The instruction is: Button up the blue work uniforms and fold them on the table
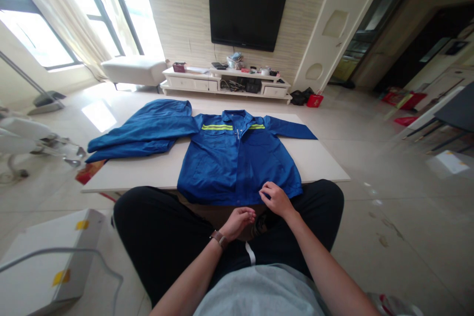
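A blue work jacket with yellow-green reflective stripes lies spread on a white table, collar away from me, front partly unfastened near the neck. Its right-hand sleeve stretches out sideways. The other sleeve runs to a second blue garment, folded at the table's left and partly covering it. My right hand hovers at the jacket's lower hem, fingers loosely curled and nothing visible in them; whether it touches the cloth I cannot tell. Above my lap, just short of the hem, my left hand has half-bent fingers and shows nothing held.
My knees flank the table's near edge. A white box with a grey cable over it stands at the lower left. Beyond the table are a low TV cabinet, a bench and a red bag. Grey chairs stand at right.
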`<state>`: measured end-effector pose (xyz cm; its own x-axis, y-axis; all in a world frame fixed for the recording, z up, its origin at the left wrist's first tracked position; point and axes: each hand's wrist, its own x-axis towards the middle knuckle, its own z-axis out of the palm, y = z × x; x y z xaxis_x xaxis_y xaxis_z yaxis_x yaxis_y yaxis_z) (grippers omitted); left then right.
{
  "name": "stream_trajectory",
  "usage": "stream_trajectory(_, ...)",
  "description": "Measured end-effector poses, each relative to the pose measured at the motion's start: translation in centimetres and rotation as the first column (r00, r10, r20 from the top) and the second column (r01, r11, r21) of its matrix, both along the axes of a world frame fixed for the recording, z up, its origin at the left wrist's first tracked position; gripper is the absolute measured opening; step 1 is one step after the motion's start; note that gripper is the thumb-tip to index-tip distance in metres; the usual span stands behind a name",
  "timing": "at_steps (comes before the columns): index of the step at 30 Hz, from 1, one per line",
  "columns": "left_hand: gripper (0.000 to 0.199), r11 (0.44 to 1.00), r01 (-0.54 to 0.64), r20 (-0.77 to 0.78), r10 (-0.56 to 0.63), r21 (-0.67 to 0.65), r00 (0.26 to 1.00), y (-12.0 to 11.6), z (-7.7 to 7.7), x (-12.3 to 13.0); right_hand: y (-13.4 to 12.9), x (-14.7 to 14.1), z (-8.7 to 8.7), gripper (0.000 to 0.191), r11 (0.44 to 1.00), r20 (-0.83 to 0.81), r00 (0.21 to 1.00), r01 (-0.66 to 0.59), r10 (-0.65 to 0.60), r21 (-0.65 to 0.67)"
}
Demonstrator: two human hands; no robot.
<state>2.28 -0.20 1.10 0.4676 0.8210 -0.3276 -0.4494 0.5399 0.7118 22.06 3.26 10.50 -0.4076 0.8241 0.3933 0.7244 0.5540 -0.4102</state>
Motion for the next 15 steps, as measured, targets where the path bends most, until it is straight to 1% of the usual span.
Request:
stream_trajectory(10, 0.026, 1.000, 0.000, -0.019, 0.001, 0.019, 1.000, 0.10, -0.34, 0.06, -0.01, -0.02, -0.08, 0.016, 1.000, 0.010, 1.000, -0.005, 0.005, -0.003)
stream_trajectory(15, 0.023, 0.999, 0.005, -0.020, -0.004, 0.034, 1.000, 0.01, -0.08, 0.07, 0.04, -0.04, 0.05, 0.016, 1.000, 0.010, 1.000, -0.011, 0.011, 0.001)
